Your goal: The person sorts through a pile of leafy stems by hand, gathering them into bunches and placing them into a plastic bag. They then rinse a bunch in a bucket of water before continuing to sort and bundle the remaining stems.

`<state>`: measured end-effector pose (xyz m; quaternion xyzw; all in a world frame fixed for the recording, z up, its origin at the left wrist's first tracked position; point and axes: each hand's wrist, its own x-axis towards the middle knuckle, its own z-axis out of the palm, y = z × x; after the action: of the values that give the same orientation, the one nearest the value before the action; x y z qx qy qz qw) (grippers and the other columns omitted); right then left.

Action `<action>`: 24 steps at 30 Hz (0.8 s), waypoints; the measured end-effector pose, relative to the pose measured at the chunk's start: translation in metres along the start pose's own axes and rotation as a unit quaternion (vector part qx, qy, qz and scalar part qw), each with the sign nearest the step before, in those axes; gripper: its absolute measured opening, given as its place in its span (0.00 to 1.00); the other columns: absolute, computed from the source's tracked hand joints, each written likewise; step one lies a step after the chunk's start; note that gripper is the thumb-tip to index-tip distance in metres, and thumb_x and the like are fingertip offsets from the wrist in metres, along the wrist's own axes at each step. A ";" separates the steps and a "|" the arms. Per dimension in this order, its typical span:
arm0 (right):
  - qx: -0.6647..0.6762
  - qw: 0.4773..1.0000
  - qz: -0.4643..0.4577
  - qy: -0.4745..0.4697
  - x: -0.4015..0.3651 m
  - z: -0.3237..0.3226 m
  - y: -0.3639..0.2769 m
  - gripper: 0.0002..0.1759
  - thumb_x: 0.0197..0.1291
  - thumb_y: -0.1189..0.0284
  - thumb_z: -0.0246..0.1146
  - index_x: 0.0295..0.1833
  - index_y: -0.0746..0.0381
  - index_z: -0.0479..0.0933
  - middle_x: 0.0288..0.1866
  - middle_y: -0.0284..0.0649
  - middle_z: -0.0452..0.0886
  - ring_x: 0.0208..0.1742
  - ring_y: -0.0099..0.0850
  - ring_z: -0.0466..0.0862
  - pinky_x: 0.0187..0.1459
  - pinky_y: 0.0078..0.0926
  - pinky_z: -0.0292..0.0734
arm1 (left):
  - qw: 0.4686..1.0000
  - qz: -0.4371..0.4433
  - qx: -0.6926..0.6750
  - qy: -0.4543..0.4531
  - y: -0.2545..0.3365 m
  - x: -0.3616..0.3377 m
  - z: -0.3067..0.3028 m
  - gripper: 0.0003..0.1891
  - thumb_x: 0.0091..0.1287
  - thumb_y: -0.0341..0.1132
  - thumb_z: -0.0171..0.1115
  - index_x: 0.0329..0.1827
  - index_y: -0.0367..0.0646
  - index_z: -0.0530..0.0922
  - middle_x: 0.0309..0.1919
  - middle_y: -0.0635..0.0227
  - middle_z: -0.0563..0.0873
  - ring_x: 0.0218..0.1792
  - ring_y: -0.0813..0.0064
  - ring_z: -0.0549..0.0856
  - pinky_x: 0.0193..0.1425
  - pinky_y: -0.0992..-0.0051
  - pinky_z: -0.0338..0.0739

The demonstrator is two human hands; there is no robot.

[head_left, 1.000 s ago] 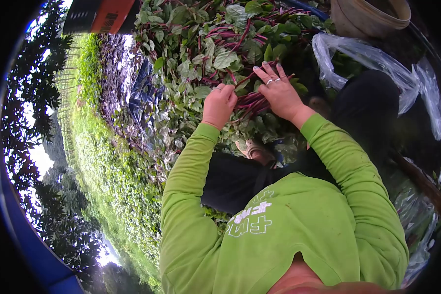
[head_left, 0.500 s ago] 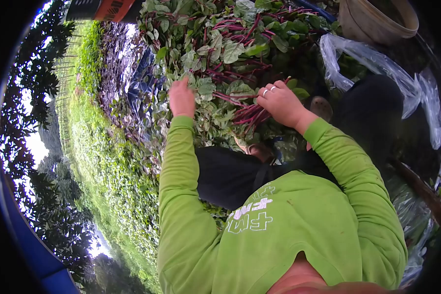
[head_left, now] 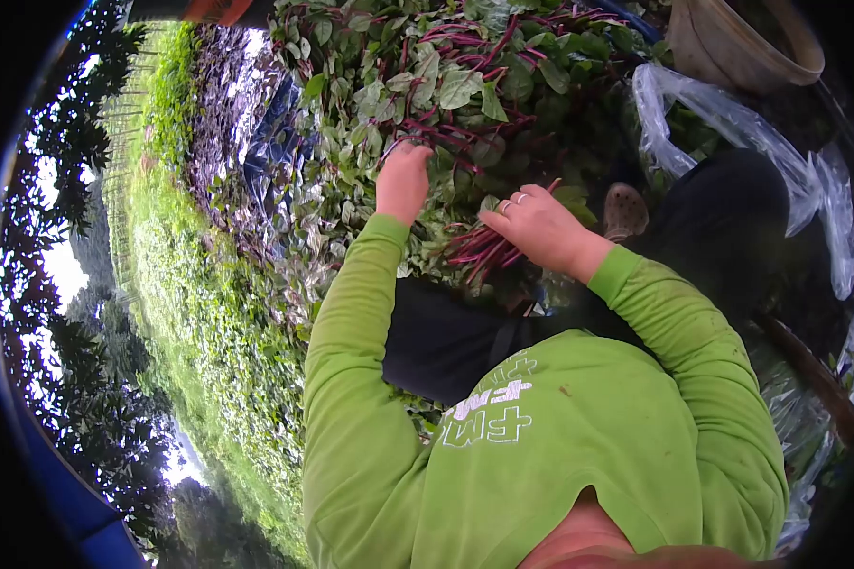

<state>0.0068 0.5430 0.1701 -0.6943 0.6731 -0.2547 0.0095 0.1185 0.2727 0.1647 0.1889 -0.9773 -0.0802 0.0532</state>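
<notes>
My right hand (head_left: 546, 228), with rings on it, is closed round a bunch of red-stemmed leafy greens (head_left: 489, 248) that look like Malabar spinach. The cut stems fan out below and left of its fingers. Up and to the left, my left hand (head_left: 405, 182) reaches into the large heap of the same greens (head_left: 351, 123), its fingers bent together at some red stems. What lies between those fingertips is too small to make out.
A pale bucket (head_left: 726, 47) lies tipped at the upper right, beside clear plastic sheeting (head_left: 707, 109). My shoe (head_left: 624, 211) shows near my right hand. Dark plastic sheeting (head_left: 273, 142) lies left of the heap, and a brown stick (head_left: 816, 379) rests at the right.
My left hand has moved right and slightly up, onto red stems in the heap. My right hand keeps the bunch, now drawn a little lower and apart from the heap's stems.
</notes>
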 end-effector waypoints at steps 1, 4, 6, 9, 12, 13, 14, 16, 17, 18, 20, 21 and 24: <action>0.008 1.000 0.003 -0.012 0.000 0.003 0.001 0.06 0.59 0.71 0.62 0.41 0.55 0.81 0.38 0.37 0.84 0.45 0.36 0.86 0.61 0.44 0.76 | 0.998 0.050 0.011 0.028 -0.003 0.007 0.000 0.11 0.68 0.30 0.61 0.49 0.47 0.87 0.46 0.60 0.87 0.50 0.53 0.86 0.54 0.59 0.82; 0.003 1.000 0.007 -0.017 0.002 0.004 -0.001 0.07 0.58 0.72 0.62 0.42 0.56 0.81 0.38 0.38 0.84 0.46 0.37 0.86 0.66 0.45 0.75 | 0.979 0.150 0.130 0.050 -0.007 0.022 0.002 0.13 0.63 0.29 0.61 0.50 0.49 0.85 0.49 0.64 0.85 0.53 0.58 0.84 0.57 0.61 0.80; -0.001 1.000 0.009 -0.016 0.000 0.004 -0.005 0.07 0.57 0.72 0.62 0.41 0.58 0.81 0.38 0.39 0.84 0.46 0.38 0.86 0.67 0.46 0.75 | 0.969 0.156 0.186 0.039 -0.003 0.026 0.006 0.12 0.64 0.29 0.61 0.49 0.49 0.84 0.50 0.64 0.85 0.54 0.59 0.84 0.57 0.61 0.78; 0.003 1.000 0.016 -0.016 0.000 0.006 -0.010 0.07 0.57 0.72 0.62 0.40 0.59 0.81 0.39 0.41 0.84 0.47 0.40 0.86 0.68 0.46 0.75 | 0.965 0.163 0.203 0.034 0.000 0.029 0.007 0.11 0.62 0.26 0.61 0.45 0.50 0.82 0.46 0.62 0.86 0.51 0.56 0.84 0.57 0.60 0.79; 0.000 1.000 0.008 0.022 0.001 0.011 -0.012 0.08 0.56 0.72 0.62 0.40 0.60 0.81 0.47 0.45 0.85 0.51 0.41 0.86 0.69 0.47 0.74 | 0.987 0.101 0.122 -0.032 -0.001 0.018 0.004 0.10 0.60 0.24 0.62 0.42 0.47 0.81 0.45 0.61 0.86 0.51 0.53 0.84 0.56 0.58 0.79; -0.004 0.998 -0.008 0.065 0.003 0.013 -0.011 0.08 0.56 0.71 0.62 0.41 0.61 0.81 0.50 0.46 0.85 0.52 0.41 0.86 0.69 0.47 0.74 | 0.992 0.096 0.069 -0.054 -0.001 0.014 0.003 0.11 0.58 0.23 0.63 0.43 0.46 0.81 0.44 0.60 0.85 0.50 0.54 0.84 0.55 0.59 0.79; -0.008 0.994 -0.024 0.108 0.004 0.015 -0.011 0.08 0.56 0.71 0.62 0.41 0.61 0.81 0.53 0.47 0.85 0.54 0.41 0.85 0.69 0.47 0.74 | 0.993 0.091 0.015 -0.077 -0.001 0.008 0.001 0.12 0.57 0.21 0.63 0.43 0.44 0.81 0.43 0.60 0.85 0.49 0.56 0.84 0.54 0.60 0.79; -0.038 0.992 -0.021 0.117 0.010 0.008 -0.011 0.09 0.57 0.71 0.62 0.41 0.62 0.81 0.58 0.49 0.84 0.57 0.41 0.85 0.68 0.46 0.74 | 0.985 0.066 -0.106 -0.121 0.007 -0.005 -0.006 0.14 0.55 0.19 0.63 0.43 0.43 0.80 0.41 0.61 0.84 0.48 0.60 0.84 0.53 0.64 0.79; -0.053 0.991 -0.020 0.122 0.012 0.006 -0.011 0.09 0.57 0.70 0.62 0.42 0.62 0.81 0.61 0.50 0.83 0.58 0.41 0.84 0.67 0.45 0.74 | 0.974 0.047 -0.172 -0.142 0.013 -0.011 -0.008 0.14 0.54 0.18 0.62 0.44 0.42 0.80 0.39 0.62 0.84 0.46 0.63 0.84 0.53 0.66 0.79; -0.044 0.993 -0.007 0.108 0.011 0.011 -0.010 0.09 0.57 0.70 0.62 0.42 0.62 0.81 0.59 0.49 0.83 0.57 0.40 0.85 0.65 0.43 0.75 | 0.957 0.028 -0.237 -0.164 0.019 -0.017 -0.010 0.15 0.54 0.17 0.62 0.44 0.41 0.80 0.38 0.63 0.83 0.45 0.65 0.84 0.52 0.68 0.79; -0.026 0.996 0.019 0.082 0.009 0.023 -0.009 0.09 0.58 0.70 0.61 0.41 0.62 0.81 0.57 0.47 0.84 0.55 0.39 0.85 0.60 0.41 0.76 | 0.902 -0.054 -0.354 -0.242 0.027 -0.029 -0.014 0.17 0.53 0.17 0.62 0.47 0.40 0.81 0.40 0.67 0.83 0.45 0.74 0.83 0.53 0.73 0.78; -0.014 0.998 0.031 0.047 0.009 0.022 -0.009 0.07 0.58 0.70 0.61 0.40 0.60 0.81 0.49 0.43 0.84 0.50 0.36 0.85 0.52 0.37 0.75 | 0.859 -0.102 -0.400 -0.302 0.033 -0.032 -0.023 0.18 0.53 0.17 0.62 0.48 0.40 0.81 0.42 0.67 0.83 0.47 0.74 0.83 0.54 0.73 0.77; -0.018 1.000 0.022 0.009 0.011 0.022 -0.008 0.06 0.57 0.70 0.62 0.40 0.58 0.80 0.42 0.38 0.84 0.46 0.35 0.85 0.49 0.35 0.74 | 0.888 -0.071 -0.371 -0.260 0.028 -0.026 -0.019 0.23 0.51 0.20 0.64 0.53 0.41 0.84 0.48 0.60 0.85 0.50 0.60 0.84 0.52 0.66 0.79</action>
<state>0.0221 0.5260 0.1572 -0.6771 0.6927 -0.2484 -0.0038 0.1354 0.3057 0.1867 0.1962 -0.8390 -0.4871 -0.1425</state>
